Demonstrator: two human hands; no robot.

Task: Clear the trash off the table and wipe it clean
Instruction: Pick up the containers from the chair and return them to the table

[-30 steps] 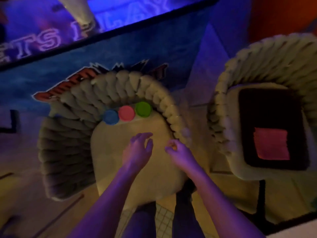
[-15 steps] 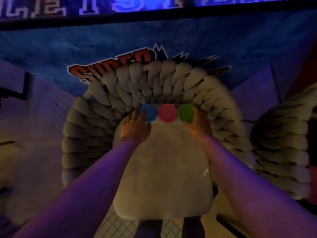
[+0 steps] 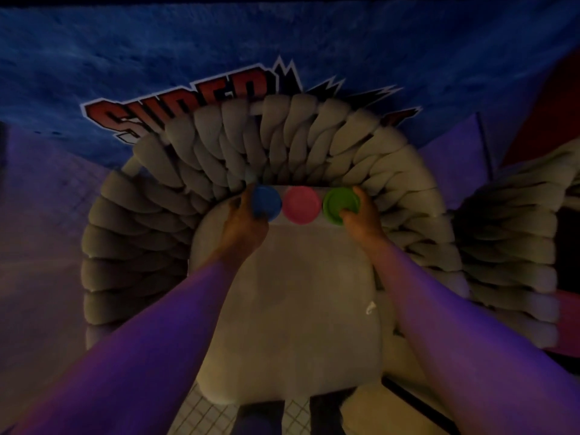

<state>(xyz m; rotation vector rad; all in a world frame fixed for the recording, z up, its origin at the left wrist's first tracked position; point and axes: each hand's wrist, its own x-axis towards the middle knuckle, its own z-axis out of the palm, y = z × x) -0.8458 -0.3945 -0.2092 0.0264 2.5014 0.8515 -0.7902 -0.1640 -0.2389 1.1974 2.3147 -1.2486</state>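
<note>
So 3 lids sit in a row at the seat's far edge. Left hand grips the blue lid, right hand grips the green lid, pink lid between them, untouched.

Red lettering half hidden behind the braided chair back.

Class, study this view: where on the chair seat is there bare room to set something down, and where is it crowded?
The seat cushion is bare from the three lids to its near edge, between the forearms. The back strip is crowded: blue lid, pink lid and green lid lie side by side against the braided backrest, with the left hand and right hand on the outer two.
</note>
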